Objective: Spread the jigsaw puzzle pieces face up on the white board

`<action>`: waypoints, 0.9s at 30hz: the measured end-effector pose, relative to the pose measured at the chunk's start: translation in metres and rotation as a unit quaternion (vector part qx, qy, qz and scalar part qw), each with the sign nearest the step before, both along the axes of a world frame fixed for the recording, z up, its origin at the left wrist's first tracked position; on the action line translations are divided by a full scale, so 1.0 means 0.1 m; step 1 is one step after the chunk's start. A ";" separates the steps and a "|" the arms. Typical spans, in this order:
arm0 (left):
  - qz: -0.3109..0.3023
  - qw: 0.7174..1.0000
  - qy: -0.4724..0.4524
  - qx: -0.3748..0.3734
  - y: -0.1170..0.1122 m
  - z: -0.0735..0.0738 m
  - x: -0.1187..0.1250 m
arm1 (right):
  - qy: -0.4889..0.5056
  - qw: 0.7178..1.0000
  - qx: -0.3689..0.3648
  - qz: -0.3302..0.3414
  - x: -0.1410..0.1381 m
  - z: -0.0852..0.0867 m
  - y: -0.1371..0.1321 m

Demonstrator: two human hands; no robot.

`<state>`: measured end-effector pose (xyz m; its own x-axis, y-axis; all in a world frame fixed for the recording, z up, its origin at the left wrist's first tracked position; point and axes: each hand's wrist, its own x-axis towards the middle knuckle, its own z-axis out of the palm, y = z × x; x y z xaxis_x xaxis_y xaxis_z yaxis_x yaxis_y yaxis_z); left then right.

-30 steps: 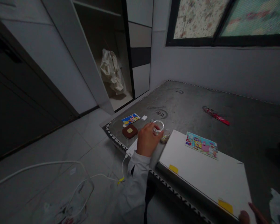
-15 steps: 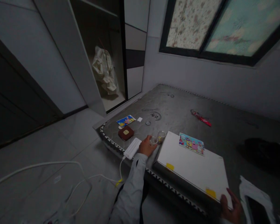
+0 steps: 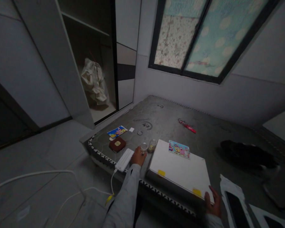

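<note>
My left hand [image 3: 138, 156] rests on the grey mattress [image 3: 204, 142] with its fingers around a small clear cup [image 3: 144, 147]. A second small clear cup [image 3: 152, 145] with something dark inside stands just to its right. My right hand [image 3: 212, 202] grips the near right corner of a large white board [image 3: 178, 167] lying flat. On the board's far edge sits a colourful cartoon picture [image 3: 179, 148]. Two yellow tabs mark the board's near edge.
A white power bank [image 3: 124, 159] with a cable, a brown square case [image 3: 117, 144], a cartoon card [image 3: 117, 131] and a clear lid [image 3: 140, 132] lie near the mattress corner. A red wrapper [image 3: 186, 125] lies farther back. Dark cloth [image 3: 248, 153] is at right. An open wardrobe holds a white bag [image 3: 94, 81].
The view has pulled back and tilted up. My left hand has lowered the clear cup it held and set it beside the other cup. My right hand stays on the board's corner.
</note>
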<state>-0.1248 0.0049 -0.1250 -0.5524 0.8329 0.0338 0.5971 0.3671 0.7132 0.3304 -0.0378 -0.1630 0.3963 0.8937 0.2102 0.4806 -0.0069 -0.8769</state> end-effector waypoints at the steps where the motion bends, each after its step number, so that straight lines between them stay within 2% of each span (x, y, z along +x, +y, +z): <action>1: 0.020 1.000 0.004 0.013 0.03 -0.02 -0.02 | 0.010 1.000 -0.011 0.001 0.01 -0.01 0.01; 5: 0.069 0.997 0.004 0.044 0.20 -0.12 -0.13 | 0.032 0.999 -0.022 -0.006 -0.01 0.00 0.00; 10: 0.080 0.997 -0.013 0.004 0.32 -0.19 -0.18 | 0.040 0.999 -0.012 -0.016 -0.05 0.02 -0.01; 16: 0.116 0.993 -0.018 -0.019 0.27 -0.05 -0.16 | 0.032 0.999 -0.008 -0.020 -0.06 0.01 -0.04; 20: 0.111 0.993 -0.036 -0.011 0.23 0.04 -0.15 | 0.041 0.999 0.001 -0.021 -0.06 -0.01 -0.04; 23: 0.114 0.992 -0.045 0.010 0.20 0.08 -0.14 | 0.040 0.999 0.000 -0.019 -0.06 -0.01 -0.02; 27: 0.142 0.986 -0.041 0.074 0.13 0.18 -0.06 | 0.032 0.999 0.020 -0.023 -0.13 0.04 -0.06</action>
